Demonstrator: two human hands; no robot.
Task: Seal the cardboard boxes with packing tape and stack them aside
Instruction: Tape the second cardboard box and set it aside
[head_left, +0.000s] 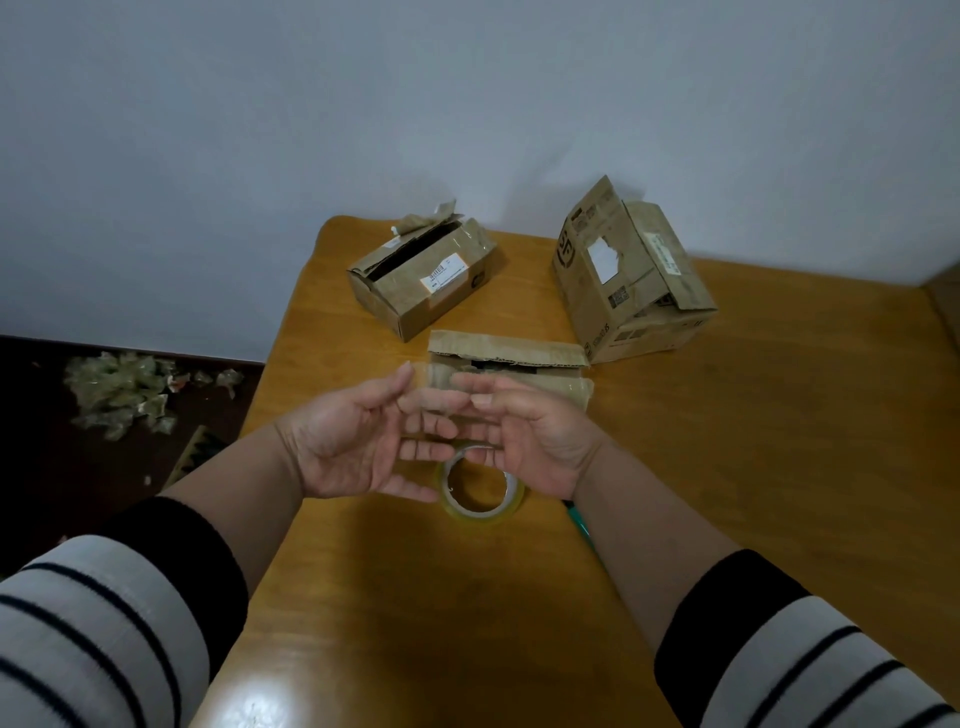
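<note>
Both my hands are raised above the table (727, 467), palms turned toward each other, fingers loose and overlapping at the tips. My left hand (358, 441) has its thumb up near the left end of a clear strip of tape (519, 387); my right hand (524, 441) has its thumb on the strip. The strip is nearly transparent, so I cannot tell exactly where it begins or whether my fingertips are actually pinching it or only touching it. Its right end shows as a glossy edge over the nearest box (509, 358).

The nearest box lies just beyond my fingers. Its front half is hidden behind my hands; its far flap stands slightly raised, with a dark gap underneath.

The tape roll (480, 491) lies flat on the table below my hands, its far rim covered by my fingers. A green object (579, 522) pokes out from under my right wrist; most of it is hidden, identity unclear.

The left box (423, 280) sits further back, top flaps torn and partly open, with a white label on its side. The right box (631, 280) is tilted, flaps loose, print too small to read.

On the dark floor at left lies a pile of crumpled tape scraps (124, 392).
</note>
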